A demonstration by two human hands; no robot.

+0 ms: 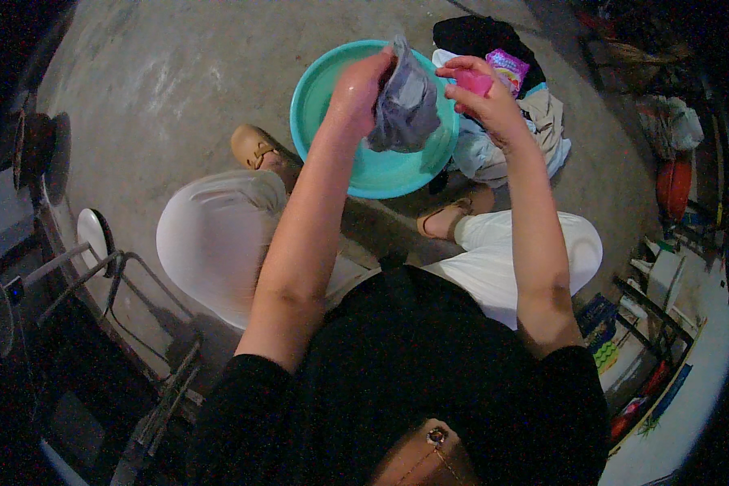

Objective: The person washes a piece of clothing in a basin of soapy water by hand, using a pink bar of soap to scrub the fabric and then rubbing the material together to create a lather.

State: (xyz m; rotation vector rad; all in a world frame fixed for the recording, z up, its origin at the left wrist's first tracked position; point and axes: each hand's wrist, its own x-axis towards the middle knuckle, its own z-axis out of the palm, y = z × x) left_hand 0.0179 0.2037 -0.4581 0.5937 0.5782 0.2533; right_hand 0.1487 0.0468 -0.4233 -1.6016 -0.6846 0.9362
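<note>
A turquoise plastic basin (pixel 370 187) stands on the floor between my feet. Over it, my left hand (pixel 364 91) grips a bunched wet-looking grey cloth (pixel 408 106), which hangs down inside the rim; my fingertips are partly hidden behind it. My right hand (pixel 486 100) is raised just past the basin's right rim, with a pink bar (pixel 475 83), apparently soap, held against the palm. Its thumb and fingers are parted from each other and do not touch the grey cloth.
Right of the basin lies a pile of light clothes (pixel 547 115), with a black garment (pixel 474 33) and a purple-pink packet (pixel 510 70) on it. A round-based metal stand (pixel 95 242) is at the left. Shelving with odds and ends and a red container (pixel 673 188) line the right side.
</note>
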